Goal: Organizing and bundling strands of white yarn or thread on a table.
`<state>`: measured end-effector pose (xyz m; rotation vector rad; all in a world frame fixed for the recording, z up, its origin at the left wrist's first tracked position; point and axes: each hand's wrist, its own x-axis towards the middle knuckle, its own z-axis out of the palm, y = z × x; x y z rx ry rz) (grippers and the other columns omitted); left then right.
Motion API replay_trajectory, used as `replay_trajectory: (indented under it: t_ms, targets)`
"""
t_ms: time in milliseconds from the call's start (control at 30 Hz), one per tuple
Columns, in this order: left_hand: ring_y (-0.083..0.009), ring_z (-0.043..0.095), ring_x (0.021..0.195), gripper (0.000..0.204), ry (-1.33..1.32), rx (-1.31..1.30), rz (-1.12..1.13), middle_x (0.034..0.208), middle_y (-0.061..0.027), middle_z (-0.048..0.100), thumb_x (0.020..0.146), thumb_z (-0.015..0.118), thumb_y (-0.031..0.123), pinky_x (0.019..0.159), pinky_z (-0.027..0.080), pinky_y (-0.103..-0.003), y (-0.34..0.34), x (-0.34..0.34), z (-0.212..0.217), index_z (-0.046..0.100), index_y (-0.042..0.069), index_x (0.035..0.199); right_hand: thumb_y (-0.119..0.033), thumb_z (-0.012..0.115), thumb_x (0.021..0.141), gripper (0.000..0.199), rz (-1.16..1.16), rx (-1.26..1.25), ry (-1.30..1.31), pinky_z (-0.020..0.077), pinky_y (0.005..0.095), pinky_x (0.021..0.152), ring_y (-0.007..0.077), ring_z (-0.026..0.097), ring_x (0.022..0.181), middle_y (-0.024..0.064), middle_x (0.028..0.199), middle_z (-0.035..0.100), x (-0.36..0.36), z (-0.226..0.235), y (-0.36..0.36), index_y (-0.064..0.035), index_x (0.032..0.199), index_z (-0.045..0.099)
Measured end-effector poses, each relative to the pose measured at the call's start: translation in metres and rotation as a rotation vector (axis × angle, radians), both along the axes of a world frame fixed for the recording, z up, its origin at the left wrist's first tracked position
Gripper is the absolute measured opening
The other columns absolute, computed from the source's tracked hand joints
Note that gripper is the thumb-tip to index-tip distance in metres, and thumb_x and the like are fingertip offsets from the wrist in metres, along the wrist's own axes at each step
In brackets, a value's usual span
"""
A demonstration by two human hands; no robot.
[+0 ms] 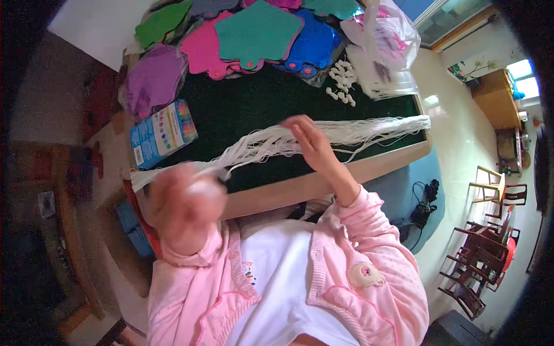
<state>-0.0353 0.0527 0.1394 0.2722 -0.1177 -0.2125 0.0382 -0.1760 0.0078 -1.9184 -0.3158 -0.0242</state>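
Note:
A long bundle of white cords stretches across the dark green tabletop. My right hand rests over the middle of this bundle, its fingers stretched out to the left and their tips slightly blurred. Close to the bundle's left end, my left hand is raised and smeared by motion. Something white shows against it, but I cannot make out whether it is held. Loose strands hang off the bundle near the table's front edge.
Stacks of coloured felt-like pieces line the far side. A blue box of coloured pens stands at the left. Small white plastic pieces lie beside a white plastic bag. Black cables sit on a blue-grey surface at the right.

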Motion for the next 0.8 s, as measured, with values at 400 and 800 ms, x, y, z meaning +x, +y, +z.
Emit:
replay_trajectory:
  t_ms: [400,800]
  targets:
    - [-0.0006,0.034,0.044,0.027,-0.238,1.239,-0.194,0.061,0.0005,0.055,0.094,0.046,0.022,0.039,0.021,-0.017,-0.037,0.027,-0.055,0.064,0.002,0.088,0.002,0.049,0.085,0.009,0.06,0.145,-0.06,0.0421,0.0243,0.058,0.0126,0.052,0.063,0.0087,0.074,0.057,-0.047,0.061,0.014,0.0002,0.092,0.055]
    - [-0.0059,0.051,0.06,0.021,0.014,0.766,-0.391,0.07,-0.0015,0.06,0.093,0.045,0.013,0.052,0.038,-0.021,-0.035,0.029,-0.068,0.061,0.001,0.088,0.005,0.053,0.078,0.014,0.154,-0.177,-0.082,0.0465,0.031,0.061,0.0293,0.06,0.069,0.0143,0.077,0.058,-0.035,0.051,0.01,0.0007,0.091,0.056]
